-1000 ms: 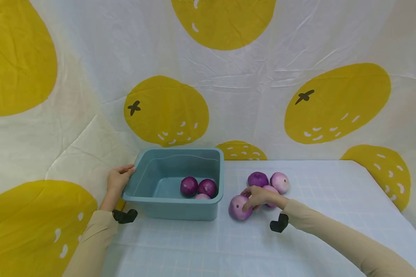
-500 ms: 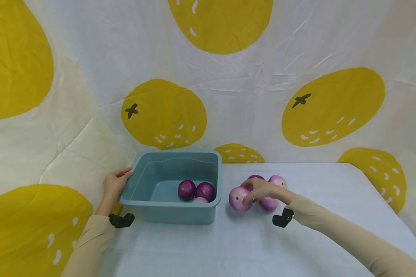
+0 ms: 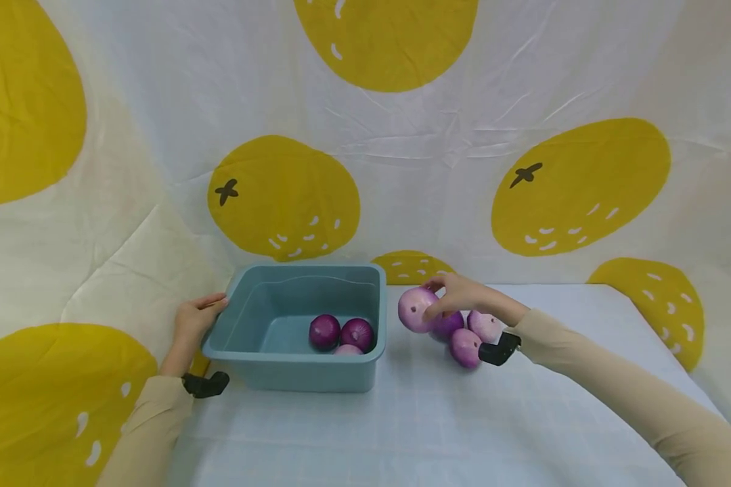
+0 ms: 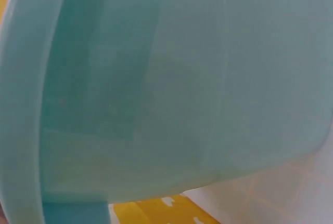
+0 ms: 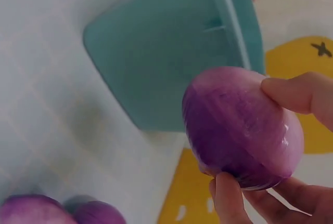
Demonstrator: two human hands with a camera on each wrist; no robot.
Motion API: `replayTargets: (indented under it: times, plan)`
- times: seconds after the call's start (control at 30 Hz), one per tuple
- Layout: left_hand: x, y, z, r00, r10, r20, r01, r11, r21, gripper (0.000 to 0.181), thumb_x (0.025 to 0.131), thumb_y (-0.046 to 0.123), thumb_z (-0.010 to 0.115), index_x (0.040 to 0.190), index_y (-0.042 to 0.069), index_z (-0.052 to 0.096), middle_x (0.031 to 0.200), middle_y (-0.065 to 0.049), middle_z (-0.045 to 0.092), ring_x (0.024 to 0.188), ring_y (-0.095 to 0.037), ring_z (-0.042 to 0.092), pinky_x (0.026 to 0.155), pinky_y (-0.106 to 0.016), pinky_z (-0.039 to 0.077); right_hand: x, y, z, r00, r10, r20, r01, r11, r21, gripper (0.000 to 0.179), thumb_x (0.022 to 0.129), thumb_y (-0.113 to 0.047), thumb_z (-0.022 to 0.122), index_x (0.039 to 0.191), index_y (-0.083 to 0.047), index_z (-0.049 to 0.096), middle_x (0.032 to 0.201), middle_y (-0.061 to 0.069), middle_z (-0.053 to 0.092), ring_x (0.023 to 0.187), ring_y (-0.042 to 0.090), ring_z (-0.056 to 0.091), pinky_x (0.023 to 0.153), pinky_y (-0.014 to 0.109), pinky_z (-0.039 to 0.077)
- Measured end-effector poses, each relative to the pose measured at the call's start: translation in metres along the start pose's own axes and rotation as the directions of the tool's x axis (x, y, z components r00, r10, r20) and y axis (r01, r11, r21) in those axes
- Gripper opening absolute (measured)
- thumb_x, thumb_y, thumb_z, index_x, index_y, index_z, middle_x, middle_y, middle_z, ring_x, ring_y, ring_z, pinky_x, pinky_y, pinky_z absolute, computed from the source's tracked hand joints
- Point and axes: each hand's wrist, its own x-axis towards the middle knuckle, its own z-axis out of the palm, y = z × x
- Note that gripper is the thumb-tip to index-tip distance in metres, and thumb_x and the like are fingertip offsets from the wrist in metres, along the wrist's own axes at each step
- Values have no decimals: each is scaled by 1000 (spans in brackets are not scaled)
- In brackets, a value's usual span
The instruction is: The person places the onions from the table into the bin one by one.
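Observation:
In the head view my right hand point(image 3: 461, 297) holds a pale purple onion point(image 3: 417, 310) above the table, just right of the blue-green plastic tub point(image 3: 298, 375). The right wrist view shows thumb and fingers spread around this onion point(image 5: 242, 128). My left hand point(image 3: 193, 326) grips the tub's left rim. Inside the tub, near its front right corner, lie two dark onions point(image 3: 325, 332) and a paler one point(image 3: 348, 350), partly hidden by the front wall. The tub's outer side point(image 4: 182, 89) fills most of the left wrist view, where the left hand is almost wholly out of sight.
Three more onions point(image 3: 466, 348) sit close together on the pale checked tablecloth point(image 3: 438, 433), below and behind my right hand. A white cloth with large yellow fruit prints point(image 3: 283, 196) hangs behind the table and along its left side.
My right hand has lifted the pale onion off the tablecloth, upward and away from me. The left hand stays at the tub's rim, and the head view has shifted slightly.

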Motion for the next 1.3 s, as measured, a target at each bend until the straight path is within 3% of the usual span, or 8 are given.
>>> replayTargets:
  times: [0.23, 0.47, 0.67, 1.03, 1.3]
  plan:
    - [5, 0, -3, 999, -22, 42, 23, 1000, -9, 48, 93, 27, 61, 131, -4, 56, 135, -24, 52, 133, -37, 43, 110, -46, 35, 5, -33, -16, 1000, -23, 5, 23, 1000, 2, 68, 78, -28, 75, 134, -2, 48, 126, 16, 55, 99, 24, 61, 80, 34, 57]
    - [7, 2, -2, 999, 5, 41, -4, 1000, -17, 47, 93, 25, 62, 130, -4, 57, 133, -24, 53, 132, -36, 45, 108, -45, 37, 15, -61, -21, 996, -90, -1, 90, 996, 27, 64, 77, -25, 76, 132, -6, 52, 121, 14, 59, 98, 24, 61, 78, 35, 58]
    - [4, 0, -3, 998, -6, 62, 8, 999, -32, 49, 94, 26, 60, 132, -4, 55, 137, -25, 49, 134, -38, 42, 109, -47, 36, 32, -78, -10, 994, -110, 21, 109, 993, 48, 62, 74, -25, 78, 130, -10, 56, 119, 10, 61, 98, 22, 61, 76, 31, 58]
    - [6, -1, -1, 997, -25, 69, 27, 999, -36, 50, 95, 28, 59, 133, -4, 54, 138, -27, 48, 133, -39, 42, 109, -48, 35, 62, -100, 16, 992, -95, 87, 86, 991, 106, 67, 75, -23, 77, 133, -3, 51, 125, 13, 57, 102, 21, 60, 81, 32, 57]
    - [7, -3, -1, 999, -18, 31, 20, 999, -47, 46, 95, 24, 60, 130, -6, 56, 134, -26, 51, 131, -39, 44, 109, -48, 36, 92, -109, 43, 989, -83, 120, 75, 995, 69, 68, 75, -26, 77, 133, -2, 51, 128, 14, 58, 107, 22, 59, 77, 31, 58]
